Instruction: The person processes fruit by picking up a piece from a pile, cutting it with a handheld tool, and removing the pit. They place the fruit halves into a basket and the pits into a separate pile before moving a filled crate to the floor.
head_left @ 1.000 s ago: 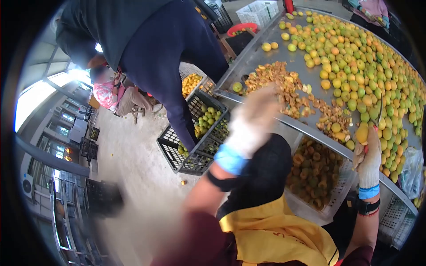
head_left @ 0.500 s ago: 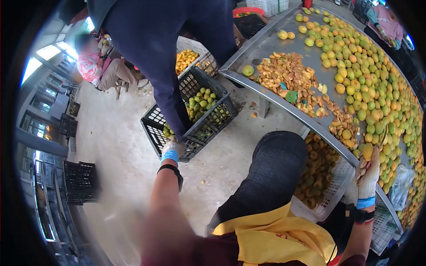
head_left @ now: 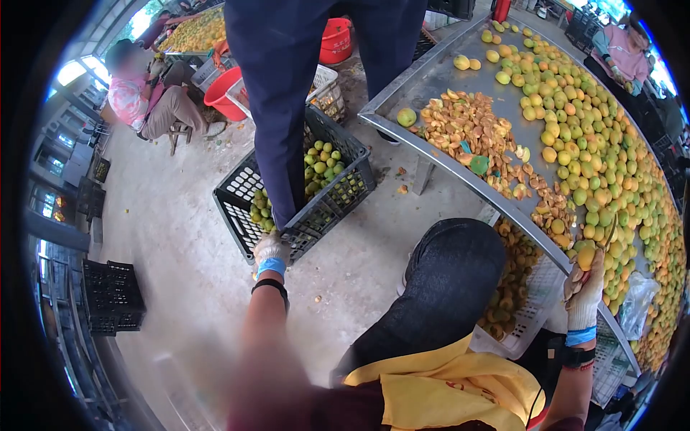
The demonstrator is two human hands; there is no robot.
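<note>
My gloved left hand [head_left: 272,250] is closed on the near rim of a black plastic crate [head_left: 330,212] on the floor; its fingertips are partly hidden. Green, round fruit [head_left: 323,164] lies in that crate. At the edge of the metal table [head_left: 438,79], my gloved right hand [head_left: 586,287] holds a yellow-orange fruit [head_left: 586,258], apricot-like. A thin blade-like strip [head_left: 612,233] points up beside that hand; whether I hold it cannot be made out. Many whole fruits [head_left: 575,136] and a heap of cut brownish pieces [head_left: 467,122] lie on the table.
A person in dark trousers [head_left: 280,79] stands right behind the black crate. Under the table edge sits a white crate [head_left: 535,305] of cut fruit. Other people sit at left [head_left: 136,97] and far right [head_left: 619,54]. Red tubs [head_left: 225,93] and stacked black crates [head_left: 111,294] stand around.
The view has shifted, so the far left background shows more. My left hand stays at the crate's rim, and the right still holds the fruit by the table edge.
</note>
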